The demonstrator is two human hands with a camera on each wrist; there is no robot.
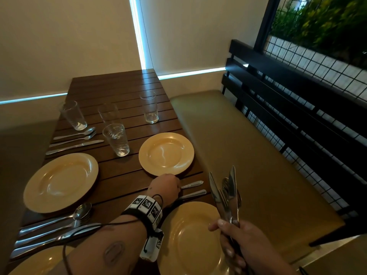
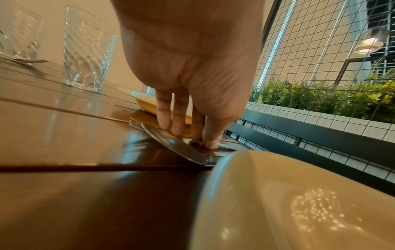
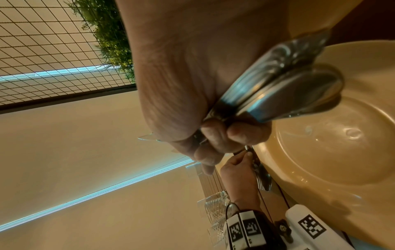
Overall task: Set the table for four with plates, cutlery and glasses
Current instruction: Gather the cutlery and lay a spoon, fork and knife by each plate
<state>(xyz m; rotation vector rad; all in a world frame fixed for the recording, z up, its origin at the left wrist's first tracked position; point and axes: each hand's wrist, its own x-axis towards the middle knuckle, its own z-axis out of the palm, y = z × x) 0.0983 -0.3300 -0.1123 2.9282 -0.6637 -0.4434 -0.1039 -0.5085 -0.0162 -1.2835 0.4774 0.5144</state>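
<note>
Several yellow plates lie on the slatted wooden table (image 1: pixel 123 181). Between the far right plate (image 1: pixel 166 153) and the near right plate (image 1: pixel 190 239), my left hand (image 1: pixel 168 185) reaches down. Its straight fingertips (image 2: pixel 177 130) press on a fork (image 2: pixel 136 123) and a spoon (image 2: pixel 183 150) lying flat there. Their handles (image 1: pixel 192 184) stick out to the right of the hand. My right hand (image 1: pixel 230 235) grips a bundle of knives, forks and spoons (image 1: pixel 228 193) upright over the near right plate's right rim. The bundle's handles (image 3: pixel 278 89) fan out of the curled fingers (image 3: pixel 215 135).
Several empty glasses stand farther back, one (image 1: pixel 117 139) beside the far right plate. Laid cutlery sets (image 1: pixel 75 139) (image 1: pixel 55 229) flank the left plate (image 1: pixel 60 182). A padded bench (image 1: pixel 238 155) with a dark slatted back (image 1: pixel 288 92) runs along the table's right side.
</note>
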